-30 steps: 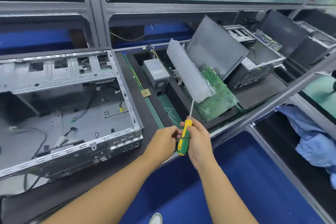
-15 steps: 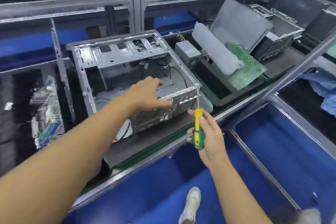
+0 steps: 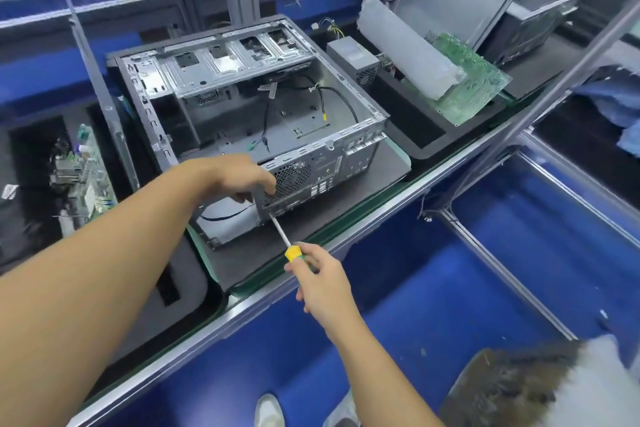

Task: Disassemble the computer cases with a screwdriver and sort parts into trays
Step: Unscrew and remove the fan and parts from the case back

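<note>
The computer case (image 3: pixel 249 107) lies on its side on the bench (image 3: pixel 346 215) with its side panel off and most of its inside already stripped: the motherboard bay is bare metal, and only the drive cage along the far wall and a few loose cables show within. Removed parts are sorted already, by the look of it: a green motherboard (image 3: pixel 467 87), a grey power supply (image 3: pixel 353 59) and a roll of clear wrap (image 3: pixel 405 52) lie in the black tray (image 3: pixel 426 139) to the right, and another circuit board (image 3: pixel 86 177) stands in the tray on the left. More cases farther right look yet to be opened, so a good share of the work is left. The left hand (image 3: pixel 239 177) grasps the near corner of the case, fingers curled over the edge of the rear panel just beside the fan grille. The right hand (image 3: pixel 318 277) is wrapped round the yellow and green handle of the screwdriver (image 3: pixel 282 236), whose shaft slants up and left to meet the bottom of that same panel below the left hand; whether the tip sits in a screw head is too small to tell
</note>
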